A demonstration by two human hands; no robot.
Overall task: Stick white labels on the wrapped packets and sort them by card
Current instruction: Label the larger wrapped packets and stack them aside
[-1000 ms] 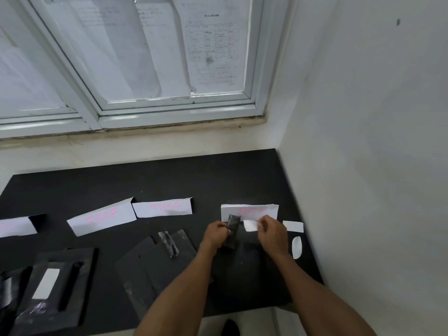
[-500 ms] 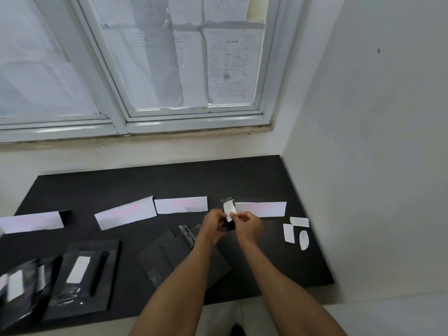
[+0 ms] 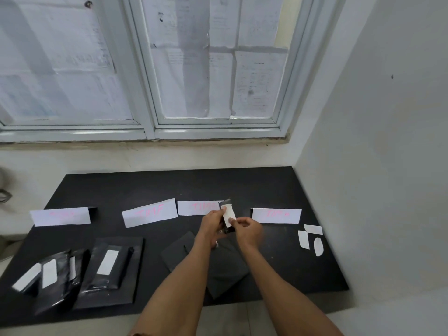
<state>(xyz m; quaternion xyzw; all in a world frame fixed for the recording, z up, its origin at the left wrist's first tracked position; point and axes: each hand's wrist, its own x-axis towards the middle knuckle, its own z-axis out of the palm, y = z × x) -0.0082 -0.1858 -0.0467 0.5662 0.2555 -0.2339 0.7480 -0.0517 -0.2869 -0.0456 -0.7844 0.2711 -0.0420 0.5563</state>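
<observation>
Black mat (image 3: 266, 187) on the table. Near left: labelled packets (image 3: 106, 263) heaped and overlapping. The forearms cross loose black sheets (image 3: 225, 272) and hide their middle. Centre, above the mat: wrapped packet (image 3: 226, 204) upright, gripped by the left hand (image 3: 213, 223). The right hand (image 3: 249, 230) pinches the lower end of the white label (image 3: 229, 215) on the packet's face. Spare labels (image 3: 312, 238) lie right, near the wall. Behind: row of cards (image 3: 149, 212), pink writing illegible; the packet covers one card's right end. Farthest: papered window (image 3: 218, 69).

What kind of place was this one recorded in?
Likely a plain office or workroom corner: a black table against a bare wall, printed sheets covering the window, pink-lettered cards in a row.
</observation>
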